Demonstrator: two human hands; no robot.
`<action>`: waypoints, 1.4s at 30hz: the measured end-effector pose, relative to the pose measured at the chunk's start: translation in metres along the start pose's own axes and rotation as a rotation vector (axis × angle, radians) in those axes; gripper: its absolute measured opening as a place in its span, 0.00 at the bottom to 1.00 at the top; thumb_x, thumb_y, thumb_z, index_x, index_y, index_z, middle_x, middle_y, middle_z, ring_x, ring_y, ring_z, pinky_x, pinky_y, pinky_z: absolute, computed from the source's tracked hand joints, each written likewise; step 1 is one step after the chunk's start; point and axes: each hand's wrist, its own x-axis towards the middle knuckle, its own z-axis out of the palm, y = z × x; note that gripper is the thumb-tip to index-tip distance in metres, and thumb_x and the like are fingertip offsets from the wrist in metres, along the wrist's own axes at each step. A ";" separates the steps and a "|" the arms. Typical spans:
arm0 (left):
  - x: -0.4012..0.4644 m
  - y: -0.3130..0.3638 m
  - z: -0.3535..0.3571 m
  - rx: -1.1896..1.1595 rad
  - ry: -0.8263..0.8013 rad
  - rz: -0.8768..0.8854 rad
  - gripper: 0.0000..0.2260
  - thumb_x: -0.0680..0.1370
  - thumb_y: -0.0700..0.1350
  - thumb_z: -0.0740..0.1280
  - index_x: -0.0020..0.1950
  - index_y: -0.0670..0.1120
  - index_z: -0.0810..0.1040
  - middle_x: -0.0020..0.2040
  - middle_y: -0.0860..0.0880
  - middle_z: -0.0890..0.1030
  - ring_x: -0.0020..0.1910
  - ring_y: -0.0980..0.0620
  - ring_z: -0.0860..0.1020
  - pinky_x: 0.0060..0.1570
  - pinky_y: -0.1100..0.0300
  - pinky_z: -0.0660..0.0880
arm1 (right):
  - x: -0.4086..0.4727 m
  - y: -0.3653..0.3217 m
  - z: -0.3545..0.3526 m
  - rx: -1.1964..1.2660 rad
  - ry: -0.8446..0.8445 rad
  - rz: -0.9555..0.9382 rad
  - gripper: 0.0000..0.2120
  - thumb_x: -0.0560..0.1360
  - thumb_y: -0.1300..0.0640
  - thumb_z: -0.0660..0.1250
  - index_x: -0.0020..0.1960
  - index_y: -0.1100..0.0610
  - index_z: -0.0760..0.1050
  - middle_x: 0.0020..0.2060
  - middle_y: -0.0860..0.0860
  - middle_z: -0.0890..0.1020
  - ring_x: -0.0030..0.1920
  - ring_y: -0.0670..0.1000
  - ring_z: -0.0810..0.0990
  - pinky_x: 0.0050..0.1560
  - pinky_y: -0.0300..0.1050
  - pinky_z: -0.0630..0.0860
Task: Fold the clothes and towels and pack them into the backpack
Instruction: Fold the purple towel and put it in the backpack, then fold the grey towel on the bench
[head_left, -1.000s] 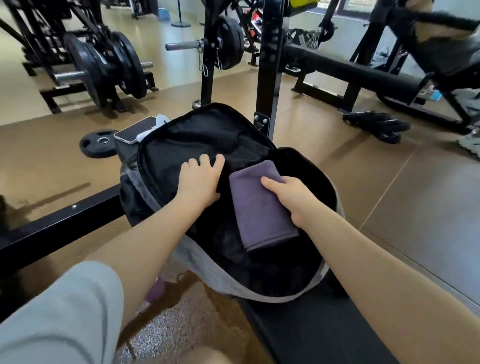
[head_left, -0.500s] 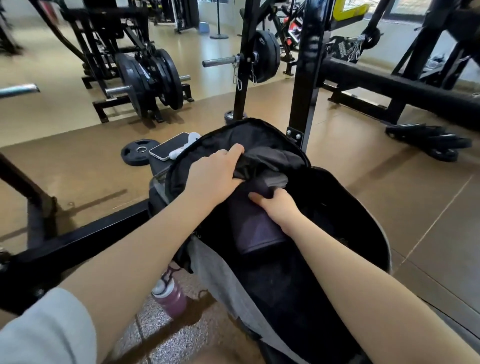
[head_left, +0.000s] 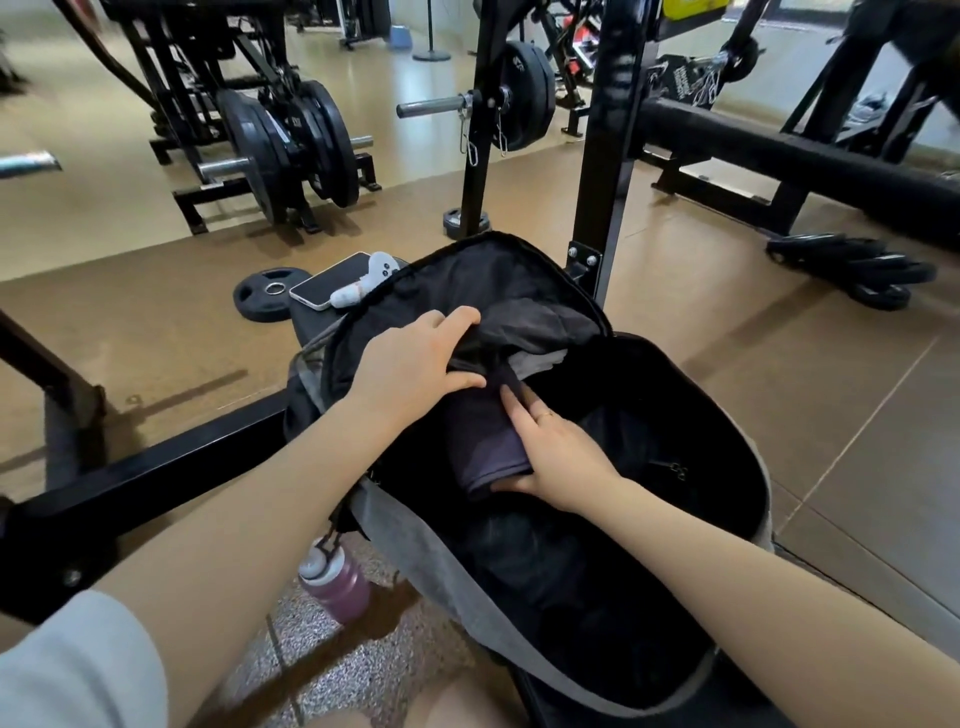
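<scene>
Purple towel, folded, inside the open backpack, half tucked under a dark inner flap. Right hand grasping the towel: fingers laid along its top, thumb under its near edge. Left hand clenched on the flap, lifting it just above the towel. Backpack lies on the desk, black lining, grey shell. Beyond the left hand: phone and white controller, touching. Below the left forearm, a purple bottle on the floor. Far plates show writing, too blurred to read.
</scene>
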 end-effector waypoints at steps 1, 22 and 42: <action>0.000 -0.002 -0.002 0.005 0.008 0.006 0.27 0.72 0.61 0.67 0.66 0.53 0.66 0.54 0.50 0.76 0.47 0.41 0.78 0.39 0.55 0.69 | 0.007 -0.001 0.000 -0.055 0.034 -0.025 0.50 0.69 0.39 0.69 0.77 0.56 0.42 0.76 0.57 0.51 0.71 0.56 0.62 0.69 0.46 0.61; -0.032 0.044 0.000 0.117 -0.196 0.120 0.32 0.77 0.60 0.59 0.75 0.47 0.55 0.74 0.42 0.59 0.72 0.43 0.58 0.68 0.50 0.60 | -0.110 -0.014 -0.044 0.082 0.363 0.078 0.18 0.74 0.46 0.67 0.59 0.55 0.76 0.62 0.50 0.74 0.66 0.50 0.69 0.62 0.42 0.67; -0.207 0.348 0.023 -0.668 -0.522 1.019 0.12 0.78 0.49 0.61 0.60 0.48 0.74 0.52 0.53 0.76 0.44 0.53 0.76 0.48 0.56 0.74 | -0.499 -0.007 0.031 0.136 0.589 1.248 0.06 0.75 0.60 0.66 0.48 0.60 0.80 0.53 0.54 0.79 0.56 0.54 0.75 0.55 0.41 0.67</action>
